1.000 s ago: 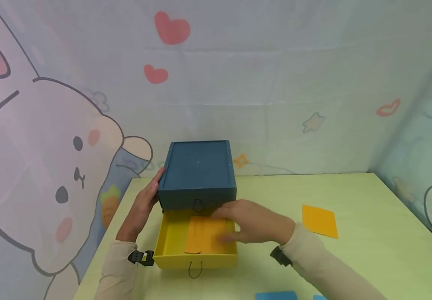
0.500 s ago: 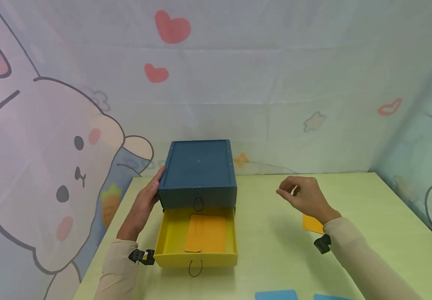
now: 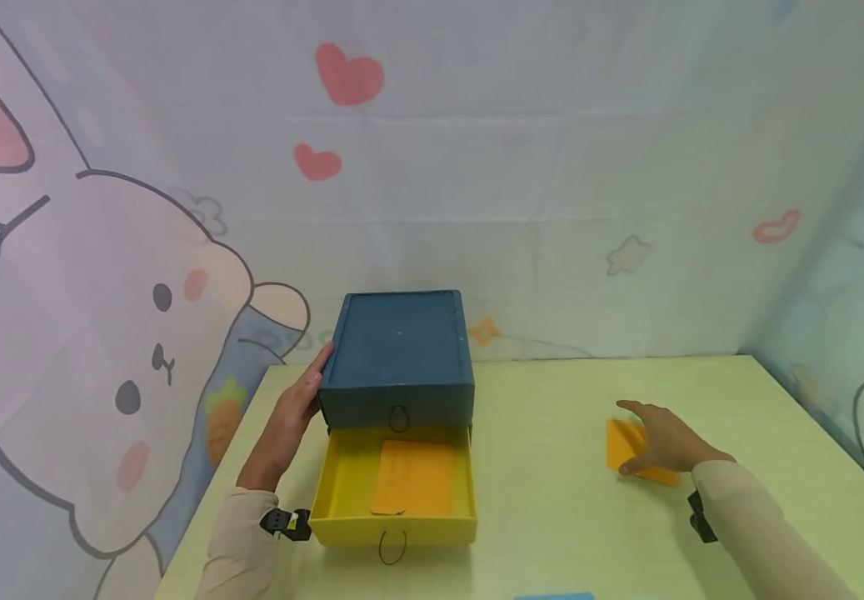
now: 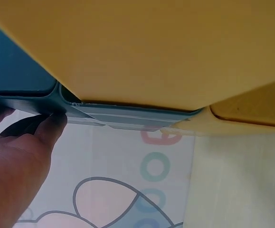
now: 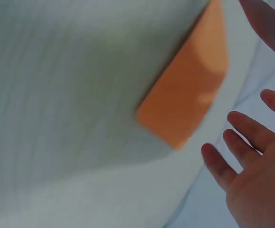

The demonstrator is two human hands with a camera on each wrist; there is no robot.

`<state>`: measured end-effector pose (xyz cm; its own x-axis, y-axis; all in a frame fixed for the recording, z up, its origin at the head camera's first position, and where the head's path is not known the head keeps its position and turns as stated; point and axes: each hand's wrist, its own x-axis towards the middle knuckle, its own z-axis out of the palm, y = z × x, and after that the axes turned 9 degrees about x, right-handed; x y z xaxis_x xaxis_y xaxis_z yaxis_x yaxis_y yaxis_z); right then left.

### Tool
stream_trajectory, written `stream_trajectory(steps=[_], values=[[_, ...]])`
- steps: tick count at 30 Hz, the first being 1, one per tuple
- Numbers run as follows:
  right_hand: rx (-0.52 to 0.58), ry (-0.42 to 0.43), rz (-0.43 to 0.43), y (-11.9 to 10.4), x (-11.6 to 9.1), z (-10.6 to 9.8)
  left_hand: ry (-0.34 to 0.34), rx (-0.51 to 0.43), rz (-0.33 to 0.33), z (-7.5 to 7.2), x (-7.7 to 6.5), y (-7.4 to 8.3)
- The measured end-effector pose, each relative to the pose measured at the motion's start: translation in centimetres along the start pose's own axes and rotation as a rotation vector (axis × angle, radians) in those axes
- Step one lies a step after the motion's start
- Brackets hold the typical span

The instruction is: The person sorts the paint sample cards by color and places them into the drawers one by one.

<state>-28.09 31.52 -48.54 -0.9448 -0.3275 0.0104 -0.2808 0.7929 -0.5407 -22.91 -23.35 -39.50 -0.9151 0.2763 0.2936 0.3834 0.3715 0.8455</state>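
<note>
My left hand (image 3: 287, 429) rests along the left side of a dark blue drawer box (image 3: 402, 337), its fingers and thumb touching the wall. From the box's lower level a yellow drawer (image 3: 394, 532) is pulled out, with a black string loop on its front. Flat inside it lies a thin orange rectangle (image 3: 414, 477), like a card or slim notebook. Over to the right, my right hand (image 3: 670, 440) hovers with spread fingers above a second orange rectangle (image 3: 617, 446) on the table. The right wrist view shows that rectangle (image 5: 187, 85) apart from the fingers.
A blue flat piece (image 3: 555, 597) just shows at the bottom edge of the head view. The pale green table (image 3: 544, 467) ends at a printed cloth backdrop (image 3: 476, 167) behind and at the right.
My right hand has moved from over the yellow drawer rightward to above the orange rectangle on the table, its fingers spreading. The left hand has stayed on the box. The head view has tilted slightly up.
</note>
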Motion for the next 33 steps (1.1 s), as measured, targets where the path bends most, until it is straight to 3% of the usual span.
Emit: stream_trajectory(steps=[3, 8, 23, 33], values=[[-0.05, -0.055, 0.037, 1.1, -0.3, 0.2, 0.001, 0.003, -0.004, -0.1, 0.1, 0.0], [-0.044, -0.086, 0.1, 1.9, -0.7, 0.0, 0.002, 0.009, -0.013, -0.1, 0.1, 0.1], [-0.107, -0.11, 0.13, 1.4, -0.3, -0.1, 0.006, 0.004, -0.015, 0.0, 0.0, 0.3], [-0.11, -0.11, 0.126, 1.1, -1.6, -0.6, 0.001, -0.002, 0.004, 0.2, 0.0, 0.0]])
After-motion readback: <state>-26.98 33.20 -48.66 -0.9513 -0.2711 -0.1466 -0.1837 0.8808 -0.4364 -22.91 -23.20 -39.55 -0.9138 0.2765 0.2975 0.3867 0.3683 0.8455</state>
